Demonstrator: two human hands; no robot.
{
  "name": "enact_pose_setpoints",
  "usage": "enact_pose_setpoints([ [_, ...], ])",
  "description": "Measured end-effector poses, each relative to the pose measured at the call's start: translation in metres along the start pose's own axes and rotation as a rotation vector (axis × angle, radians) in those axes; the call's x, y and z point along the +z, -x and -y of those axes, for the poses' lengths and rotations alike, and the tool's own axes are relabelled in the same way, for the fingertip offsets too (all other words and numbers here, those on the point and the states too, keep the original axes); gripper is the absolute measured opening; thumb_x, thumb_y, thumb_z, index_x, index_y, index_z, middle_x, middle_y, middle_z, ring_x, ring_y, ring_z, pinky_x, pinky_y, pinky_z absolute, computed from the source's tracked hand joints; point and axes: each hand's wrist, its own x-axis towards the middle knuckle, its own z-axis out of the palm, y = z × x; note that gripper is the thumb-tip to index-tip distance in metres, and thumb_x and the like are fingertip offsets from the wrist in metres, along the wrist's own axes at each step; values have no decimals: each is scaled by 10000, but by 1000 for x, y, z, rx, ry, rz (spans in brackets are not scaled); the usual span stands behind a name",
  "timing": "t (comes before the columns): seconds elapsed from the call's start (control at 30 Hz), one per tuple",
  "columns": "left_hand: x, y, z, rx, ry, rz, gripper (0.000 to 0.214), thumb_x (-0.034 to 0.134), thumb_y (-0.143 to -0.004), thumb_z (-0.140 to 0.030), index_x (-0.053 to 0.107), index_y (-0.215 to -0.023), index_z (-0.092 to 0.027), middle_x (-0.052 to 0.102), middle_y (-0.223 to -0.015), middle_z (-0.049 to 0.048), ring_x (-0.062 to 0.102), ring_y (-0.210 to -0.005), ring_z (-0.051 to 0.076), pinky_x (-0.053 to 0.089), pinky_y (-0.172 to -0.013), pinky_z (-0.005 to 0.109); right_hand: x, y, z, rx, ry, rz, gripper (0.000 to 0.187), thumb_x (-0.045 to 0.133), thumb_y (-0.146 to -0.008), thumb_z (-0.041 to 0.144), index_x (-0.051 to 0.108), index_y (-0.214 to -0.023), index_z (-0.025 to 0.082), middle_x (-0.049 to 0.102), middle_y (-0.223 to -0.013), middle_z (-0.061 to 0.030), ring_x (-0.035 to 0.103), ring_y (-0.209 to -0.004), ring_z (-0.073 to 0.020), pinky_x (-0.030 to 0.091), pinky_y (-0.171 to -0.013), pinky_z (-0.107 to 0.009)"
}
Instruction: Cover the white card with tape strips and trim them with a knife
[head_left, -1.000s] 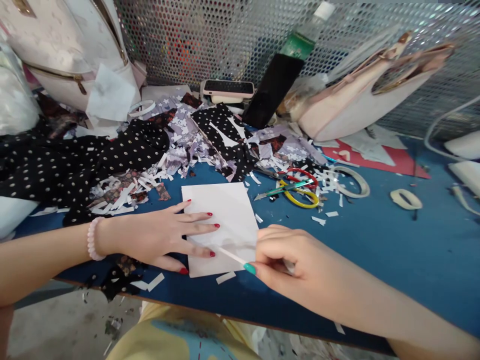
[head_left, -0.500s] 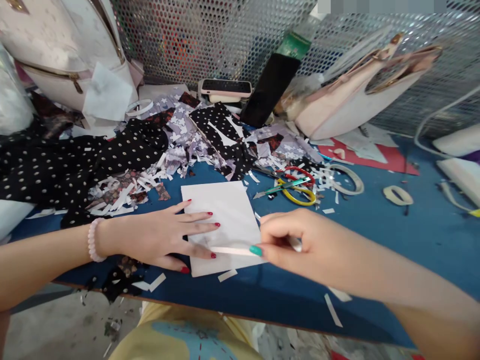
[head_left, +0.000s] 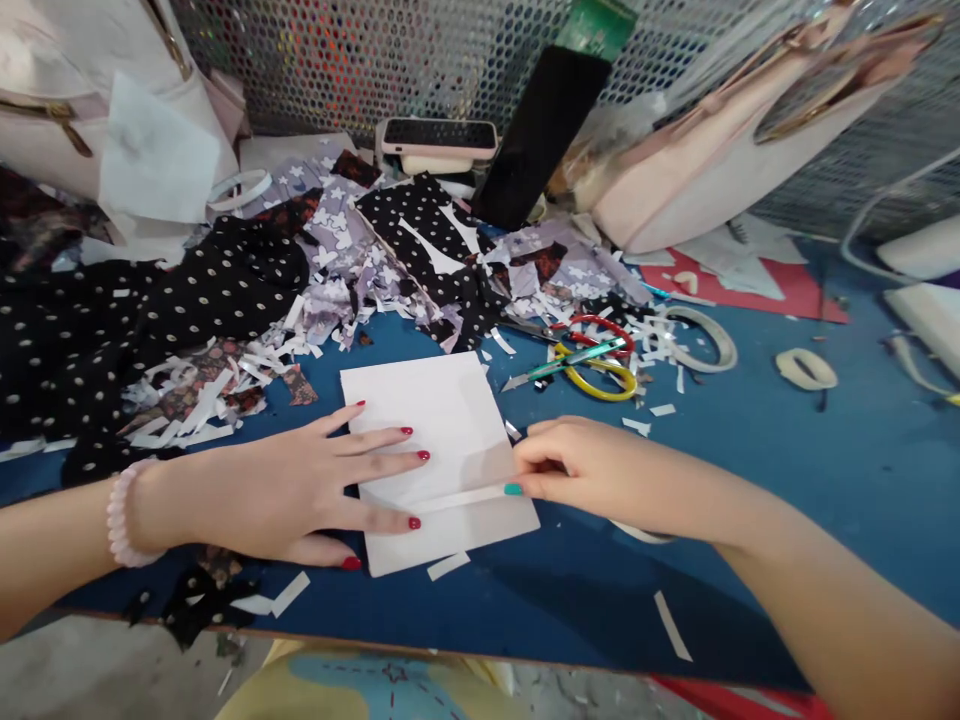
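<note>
Four fingers (head_left: 382, 464) of left hand (head_left: 292, 490) spread on paper (head_left: 420, 400), likely to steady it; right hand (head_left: 585, 465) pinches white strip (head_left: 461, 498) near paper's right edge, seemingly keeping it straight.

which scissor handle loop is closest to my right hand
The yellow loop; the red loop sits behind it, farther from your right hand.

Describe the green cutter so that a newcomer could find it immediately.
On the blue table, look beyond the right hand, to the right of the white sheet. The slim green cutter lies across scissors with red and yellow handles. Unlike them, it is one straight piece without finger loops.
</note>
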Motion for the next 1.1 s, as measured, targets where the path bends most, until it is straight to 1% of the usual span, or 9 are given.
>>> enact_pose_setpoints([
  [0.1, 1, -1, 0, -17, 6, -5, 439, 651, -1063, -447, 605, -1491, -358, 416, -1716, 107, 372, -1611, 332, 242, -1339, 586, 1, 1, -2, -20, 32, -3, 339, 602, -968, 311, 589, -641, 223, 592, -730, -13, 590, -748, -202, 360, -666, -291],
  [0.17, 2, 0, 1, -28, 2, -12, 433, 640, -1068, -474, 604, -1489, -382, 426, -1713, 92, 387, -1606, 311, 218, -1350, 561, 1, 1, -3, -33, 41, -5, 341, 604, -980, 305, 591, -648, 225, 591, -730, -17, 593, -779, -213, 369, -686, -297],
  [0.3, 2, 1, 1, -36, -1, -26, 443, 596, -1087, -515, 564, -1521, -432, 360, -1750, 33, 347, -1625, 272, 173, -1369, 493, 1, 1, -2, -57, 67, -15, 358, 590, -994, 269, 559, -640, 223, 572, -683, -4, 564, -737, -201, 349, -667, -299],
  [0.37, 2, 2, 1, -35, 1, -21, 455, 600, -1084, -523, 556, -1529, -438, 342, -1759, 24, 340, -1629, 270, 172, -1369, 476, 1, 1, -2, -62, 73, -14, 374, 590, -996, 261, 539, -627, 221, 557, -657, 3, 553, -714, -194, 337, -653, -298],
  [0.5, 3, 1, 1, -42, 14, -22, 457, 605, -1082, -520, 561, -1527, -430, 369, -1748, 39, 375, -1614, 268, 154, -1372, 469, 2, 1, -3, -71, 67, -24, 392, 599, -990, 257, 514, -610, 220, 554, -642, 5, 548, -700, -189, 325, -638, -299],
  [0.63, 4, 0, 1, -39, 15, -27, 447, 613, -1080, -517, 573, -1516, -427, 370, -1748, 36, 365, -1619, 267, 124, -1375, 467, 3, 1, -4, -63, 70, -29, 394, 591, -983, 235, 506, -599, 222, 541, -638, 5, 542, -681, -187, 313, -626, -305],
  [0.8, 2, -1, 2, -15, 12, -11, 458, 620, -1075, -488, 576, -1523, -406, 382, -1740, 65, 394, -1603, 307, 171, -1368, 510, 4, 0, -6, -72, 43, -39, 401, 595, -978, 274, 483, -596, 227, 532, -644, 0, 527, -657, -190, 304, -619, -316],
  [0.97, 0, -2, 2, -17, 29, -26, 432, 659, -1053, -447, 624, -1480, -391, 446, -1709, 60, 443, -1576, 306, 179, -1372, 519, 5, 0, -6, -55, 55, -50, 385, 589, -954, 237, 461, -591, 228, 509, -633, 2, 507, -638, -188, 286, -612, -322],
  [1.1, -1, -2, 1, -23, 29, -18, 463, 681, -1041, -436, 607, -1496, -399, 418, -1725, 55, 427, -1586, 308, 216, -1362, 517, 3, 2, -6, -60, 46, -45, 383, 570, -966, 249, 471, -597, 226, 534, -650, -1, 530, -661, -188, 301, -624, -315],
])
